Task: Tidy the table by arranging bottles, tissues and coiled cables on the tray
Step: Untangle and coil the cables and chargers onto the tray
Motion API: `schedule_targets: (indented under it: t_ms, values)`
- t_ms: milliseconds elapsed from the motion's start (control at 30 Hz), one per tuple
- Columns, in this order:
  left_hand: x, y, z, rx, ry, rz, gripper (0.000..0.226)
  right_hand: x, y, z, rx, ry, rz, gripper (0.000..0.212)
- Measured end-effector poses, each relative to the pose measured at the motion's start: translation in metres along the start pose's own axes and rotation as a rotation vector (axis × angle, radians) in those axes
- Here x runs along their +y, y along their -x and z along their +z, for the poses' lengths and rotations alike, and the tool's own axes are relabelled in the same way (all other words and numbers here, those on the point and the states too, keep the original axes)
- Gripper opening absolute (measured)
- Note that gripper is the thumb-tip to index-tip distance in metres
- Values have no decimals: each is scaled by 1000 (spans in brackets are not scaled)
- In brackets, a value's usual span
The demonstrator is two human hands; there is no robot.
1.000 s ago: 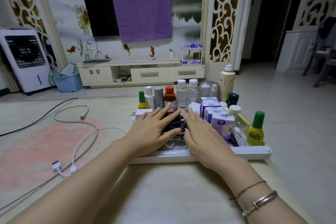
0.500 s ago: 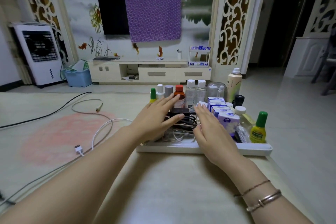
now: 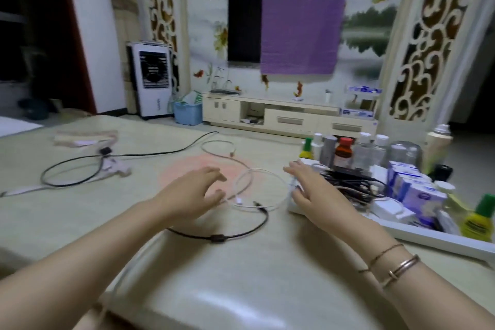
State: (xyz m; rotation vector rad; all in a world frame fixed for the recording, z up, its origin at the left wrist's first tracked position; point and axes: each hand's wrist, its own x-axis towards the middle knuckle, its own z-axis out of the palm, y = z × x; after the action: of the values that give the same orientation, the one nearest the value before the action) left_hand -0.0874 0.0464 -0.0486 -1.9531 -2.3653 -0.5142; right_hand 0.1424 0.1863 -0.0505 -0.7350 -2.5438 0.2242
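Observation:
A white tray (image 3: 428, 236) at the right holds a row of bottles (image 3: 344, 151), blue-and-white tissue packs (image 3: 412, 187) and a heap of coiled dark cables (image 3: 348, 182). A loose white cable (image 3: 263, 177) loops on the table left of the tray, and a black cable (image 3: 241, 233) curves just in front of it. My left hand (image 3: 192, 193) hovers over the white cable's plug end with loosely curved fingers, holding nothing. With its fingers spread, my right hand (image 3: 313, 190) is at the tray's left edge, beside the coiled cables.
More black and white cables (image 3: 80, 169) trail across the far left of the table. A green-capped yellow bottle (image 3: 479, 220) stands at the tray's near right corner. Beyond the table are a TV cabinet (image 3: 281, 115), a blue basket (image 3: 187, 115) and a white air cooler (image 3: 152, 80).
My view has swung left. Both hands have come off the coiled cables on the tray; the left hand has moved out over the loose white cable on the table.

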Motion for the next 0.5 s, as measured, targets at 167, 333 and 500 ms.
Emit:
schedule_targets:
  t_ms: [167,333,500]
  values:
    - [-49,45,3,-96,75,-116,60,-60,-30,47,-125,-97,-103,42]
    - [-66,55,11,-34,143,-108,39,-83,-39,70,-196,-120,-105,32]
    - [-74,55,9,62,223,-108,10,-84,-46,75,-153,-39,-45,27]
